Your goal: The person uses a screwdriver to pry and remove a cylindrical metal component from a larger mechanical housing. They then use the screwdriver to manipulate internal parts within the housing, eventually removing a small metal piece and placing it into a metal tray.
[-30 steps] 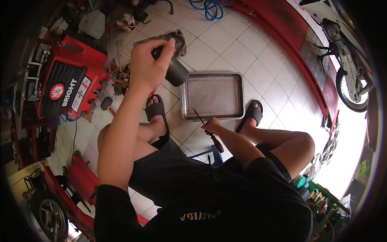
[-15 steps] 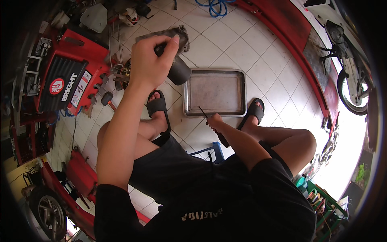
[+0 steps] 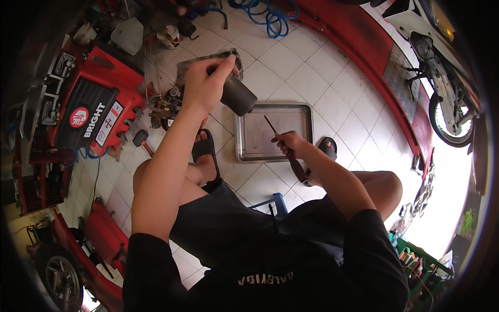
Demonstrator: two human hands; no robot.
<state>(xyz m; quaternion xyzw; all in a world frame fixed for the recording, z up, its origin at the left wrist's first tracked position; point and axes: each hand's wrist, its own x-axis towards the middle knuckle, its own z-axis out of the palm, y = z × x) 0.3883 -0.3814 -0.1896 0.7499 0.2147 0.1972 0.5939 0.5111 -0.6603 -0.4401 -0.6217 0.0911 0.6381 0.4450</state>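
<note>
My left hand (image 3: 207,83) is closed round the upper end of a dark cylindrical part (image 3: 239,97), which hangs tilted with its lower end over the tray's upper left corner. My fingers partly hide its top. In my right hand (image 3: 291,144) is a screwdriver (image 3: 297,165) with a dark red handle, gripped along its shaft. Its thin tip points up and left toward the cylinder, apart from it. Below both hands a shallow rectangular metal tray (image 3: 311,125) lies on the tiled floor.
Beyond my left hand lies a grey metal casing (image 3: 185,66). A red machine (image 3: 106,70) and a hammer (image 3: 140,138) are at left. A blue hose (image 3: 270,23) coils at the far side. A red lift frame (image 3: 384,96) and a motorcycle (image 3: 442,104) stand right; a blue stool (image 3: 280,205) is near me.
My right hand has risen with the screwdriver, bringing its tip over the tray and nearer the cylinder. The cylinder has shifted slightly right and down. The whole view has shifted a little.
</note>
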